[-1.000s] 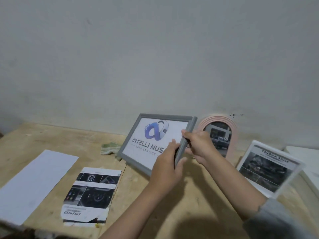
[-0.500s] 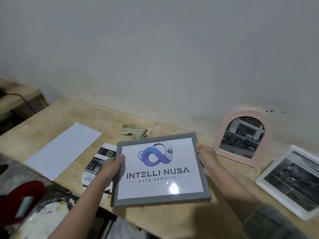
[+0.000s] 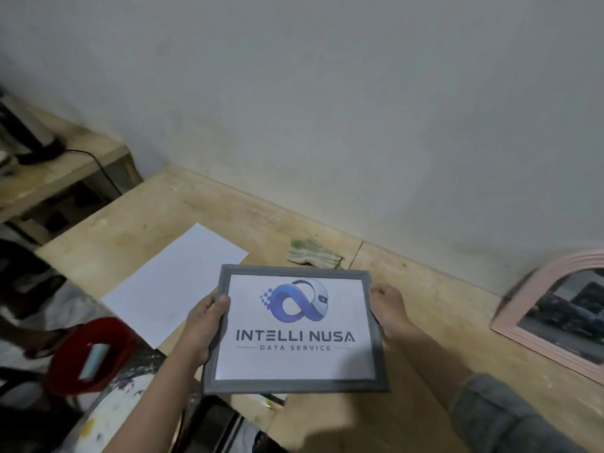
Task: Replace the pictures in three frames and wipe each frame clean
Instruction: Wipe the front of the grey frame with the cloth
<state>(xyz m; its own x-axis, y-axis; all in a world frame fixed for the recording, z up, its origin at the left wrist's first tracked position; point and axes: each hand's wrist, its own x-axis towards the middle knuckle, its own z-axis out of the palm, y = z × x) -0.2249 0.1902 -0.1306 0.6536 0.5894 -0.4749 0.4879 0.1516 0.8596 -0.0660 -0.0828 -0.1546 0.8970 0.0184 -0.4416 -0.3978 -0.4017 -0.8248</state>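
**Now the grey frame is up in both hands**

Starting far left, off the table's edge, a red tub [image 3: 90, 354] sits low with something pale inside it; what that is I cannot tell. Moving in, a blank white sheet [image 3: 175, 282] lies flat on the wooden table [image 3: 434, 289], one corner running under the frame. Next, the left hand [image 3: 204, 325] grips the left edge of the grey frame [image 3: 295, 384], thumb curled over the front border, the other fingers hidden behind. The frame is held above the table's near edge, face up and tipped toward the camera, showing the "INTELLI NUSA" print [image 3: 294, 325]. Behind it, near the wall, lies a crumpled green cloth [image 3: 313, 255], untouched. The right hand [image 3: 390, 312] clasps the right edge, fingers wrapped behind and out of sight. Far right, a pink arched frame [image 3: 519, 308] stands propped, apart from the grey one, a dark picture in it.

By the look of it, this frame is being handled for its picture swap or its wipe; which one is not clear. Next call: turn it over to reach the backing, or set it down and free a hand for that cloth, keeping the glass steady.
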